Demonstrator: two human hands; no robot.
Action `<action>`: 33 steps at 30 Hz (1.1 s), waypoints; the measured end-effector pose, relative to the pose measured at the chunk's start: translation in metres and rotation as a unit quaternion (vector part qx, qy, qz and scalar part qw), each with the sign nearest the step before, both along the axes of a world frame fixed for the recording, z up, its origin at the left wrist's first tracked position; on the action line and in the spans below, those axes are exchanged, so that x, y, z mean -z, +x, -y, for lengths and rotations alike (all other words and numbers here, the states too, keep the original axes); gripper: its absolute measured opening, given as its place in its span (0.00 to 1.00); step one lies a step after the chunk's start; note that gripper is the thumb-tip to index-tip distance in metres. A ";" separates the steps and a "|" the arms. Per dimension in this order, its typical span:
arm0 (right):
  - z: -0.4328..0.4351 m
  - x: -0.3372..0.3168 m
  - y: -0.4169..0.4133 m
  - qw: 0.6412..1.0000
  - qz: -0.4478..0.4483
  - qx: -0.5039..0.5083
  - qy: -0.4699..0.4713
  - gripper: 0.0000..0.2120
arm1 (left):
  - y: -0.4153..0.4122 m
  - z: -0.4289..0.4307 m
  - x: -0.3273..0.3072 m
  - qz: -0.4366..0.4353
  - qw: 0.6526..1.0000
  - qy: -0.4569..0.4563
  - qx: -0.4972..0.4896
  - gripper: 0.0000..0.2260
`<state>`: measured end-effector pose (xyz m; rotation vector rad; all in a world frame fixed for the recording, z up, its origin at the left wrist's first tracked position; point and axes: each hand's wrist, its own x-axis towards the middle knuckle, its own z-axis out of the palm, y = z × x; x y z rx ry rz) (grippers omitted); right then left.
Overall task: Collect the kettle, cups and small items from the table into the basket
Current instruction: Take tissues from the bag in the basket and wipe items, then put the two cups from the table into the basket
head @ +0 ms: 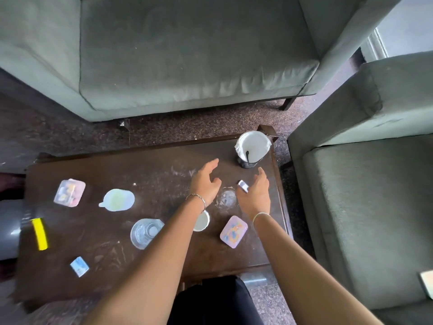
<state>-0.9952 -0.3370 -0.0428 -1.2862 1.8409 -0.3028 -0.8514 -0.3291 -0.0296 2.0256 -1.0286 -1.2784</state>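
Head view: the left hand (205,181) hovers over the counter (152,174), its fingers spread wide and holding nothing. The right hand (256,194) reaches with straight fingers. A small white item (243,186) sits at its thumb; whether it is held is unclear. A white-topped dark vessel (253,148) stands at the far right corner. The left forearm half hides a white cup (202,221).

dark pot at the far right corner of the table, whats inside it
A white lining fills the dark pot, with one small dark spoon-like thing lying on it. Anything beneath the lining is covered.
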 end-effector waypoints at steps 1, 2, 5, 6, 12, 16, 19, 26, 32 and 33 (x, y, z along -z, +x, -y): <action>-0.009 -0.002 0.006 1.000 0.007 -0.008 -0.004 0.38 | 0.007 -0.010 -0.002 0.006 1.000 -0.004 -0.003 0.25; -0.017 -0.004 0.012 1.000 0.013 -0.019 -0.007 0.38 | 0.015 -0.020 -0.003 0.017 1.000 -0.005 0.001 0.25; -0.043 -0.011 0.035 0.999 0.016 -0.047 -0.014 0.39 | 0.042 -0.052 -0.009 0.059 0.998 -0.007 0.034 0.25; -0.052 -0.013 0.044 0.998 0.016 -0.052 -0.017 0.39 | 0.052 -0.063 -0.011 0.075 0.996 -0.009 0.044 0.25; -0.117 -0.021 0.102 0.993 0.005 -0.105 -0.048 0.35 | 0.111 -0.136 -0.019 0.123 0.992 -0.007 0.041 0.25; -0.160 -0.018 0.135 0.990 0.012 -0.129 -0.049 0.35 | 0.144 -0.183 -0.015 0.122 0.992 0.000 0.030 0.27; -0.182 -0.011 0.151 0.990 0.044 -0.130 -0.023 0.39 | 0.160 -0.207 -0.007 0.142 0.989 0.001 0.043 0.31; -0.192 0.029 0.169 0.985 0.038 -0.164 0.029 0.46 | 0.174 -0.223 0.035 0.144 0.988 0.015 0.058 0.39; -0.174 0.062 0.180 0.977 0.011 -0.206 0.045 0.45 | 0.176 -0.207 0.069 0.141 0.985 0.029 0.097 0.45; -0.173 0.066 0.182 0.977 0.009 -0.208 0.045 0.43 | 0.176 -0.205 0.072 0.133 0.985 0.029 0.103 0.47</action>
